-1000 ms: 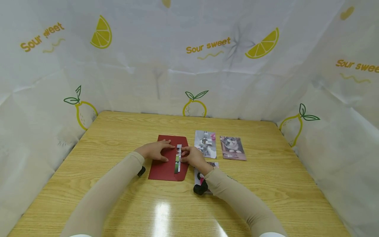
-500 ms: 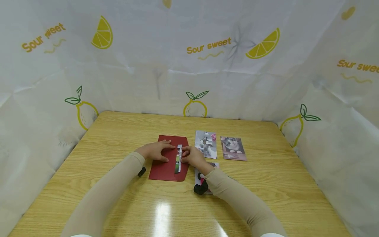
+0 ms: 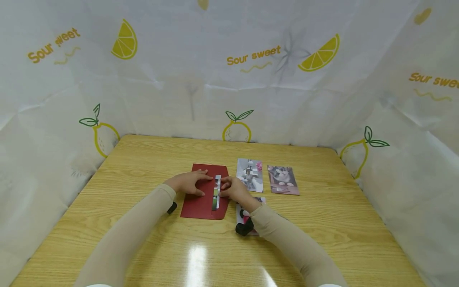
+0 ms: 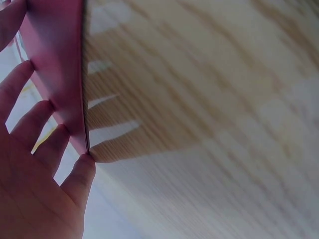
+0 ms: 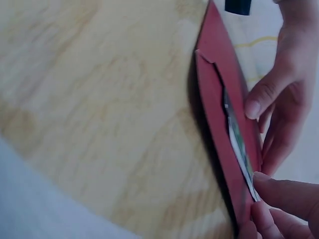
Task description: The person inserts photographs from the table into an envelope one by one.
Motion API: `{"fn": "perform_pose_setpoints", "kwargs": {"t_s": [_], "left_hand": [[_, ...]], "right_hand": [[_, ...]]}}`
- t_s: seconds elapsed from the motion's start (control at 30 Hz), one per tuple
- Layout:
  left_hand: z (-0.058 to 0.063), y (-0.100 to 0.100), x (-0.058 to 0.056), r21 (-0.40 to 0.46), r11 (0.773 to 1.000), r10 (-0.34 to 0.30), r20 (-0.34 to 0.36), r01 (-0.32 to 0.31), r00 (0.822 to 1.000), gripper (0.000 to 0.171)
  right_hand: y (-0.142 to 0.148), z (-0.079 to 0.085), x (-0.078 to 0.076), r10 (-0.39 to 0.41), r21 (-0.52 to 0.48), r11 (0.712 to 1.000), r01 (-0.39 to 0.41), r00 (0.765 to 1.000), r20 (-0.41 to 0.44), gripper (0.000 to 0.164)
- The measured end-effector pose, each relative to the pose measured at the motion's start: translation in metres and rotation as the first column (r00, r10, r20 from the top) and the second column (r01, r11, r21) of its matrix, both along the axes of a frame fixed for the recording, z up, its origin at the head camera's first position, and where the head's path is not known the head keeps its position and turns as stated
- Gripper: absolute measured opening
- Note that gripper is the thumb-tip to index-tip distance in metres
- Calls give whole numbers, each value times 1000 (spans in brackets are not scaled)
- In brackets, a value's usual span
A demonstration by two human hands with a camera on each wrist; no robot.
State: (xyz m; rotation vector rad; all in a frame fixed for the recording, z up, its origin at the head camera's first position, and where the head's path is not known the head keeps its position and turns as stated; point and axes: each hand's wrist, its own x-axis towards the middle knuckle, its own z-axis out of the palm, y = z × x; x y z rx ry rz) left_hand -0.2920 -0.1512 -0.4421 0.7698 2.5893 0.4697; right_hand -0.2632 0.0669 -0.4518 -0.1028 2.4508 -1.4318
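A red envelope [image 3: 191, 209] lies on the table with its flap side to the right. From its slot sticks a narrow strip of a photo [image 3: 215, 204] with green in the picture and a white edge. My left hand [image 3: 187, 183] rests on the envelope, fingers spread and mostly straight, fingertips near the slot. At the photo's outer edge, my right hand [image 3: 236, 192] pinches it between thumb and finger. The right wrist view shows that thumb [image 5: 281, 191] against the end of the photo strip [image 5: 239, 149]. Most of the photo is hidden inside the envelope.
To the right lie a greyish photo [image 3: 250, 175] and a cat photo [image 3: 283, 177]. Another photo [image 3: 239, 218] is partly covered by the right wrist and its black wrist device [image 3: 245, 228]. A white printed curtain [image 3: 172, 99] stands behind the wooden table [image 3: 322, 223].
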Motion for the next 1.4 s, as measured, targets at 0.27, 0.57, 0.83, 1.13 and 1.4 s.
{"fn": "perform_pose_setpoints", "kwargs": {"t_s": [0.27, 0.57, 0.83, 1.13, 1.4], "left_hand": [[1, 2, 0, -9, 1000, 13, 0, -13, 1000, 64], [1, 2, 1, -15, 1000, 11, 3, -11, 1000, 64], [1, 0, 2, -8, 1000, -1, -7, 1, 1000, 64], [0, 0, 1, -5, 1000, -5, -8, 4, 1000, 64], [1, 1, 3, 5, 1000, -4, 0, 4, 1000, 64]], "right_hand": [[16, 15, 3, 42, -147, 988, -43, 999, -6, 52], [58, 53, 15, 140, -271, 947, -171, 982, -128, 53], [106, 61, 23, 61, -226, 969, -102, 982, -179, 49], [140, 41, 38, 25, -139, 989, -42, 993, -116, 48], [156, 16, 45, 56, -108, 992, -63, 996, -63, 49]]}}
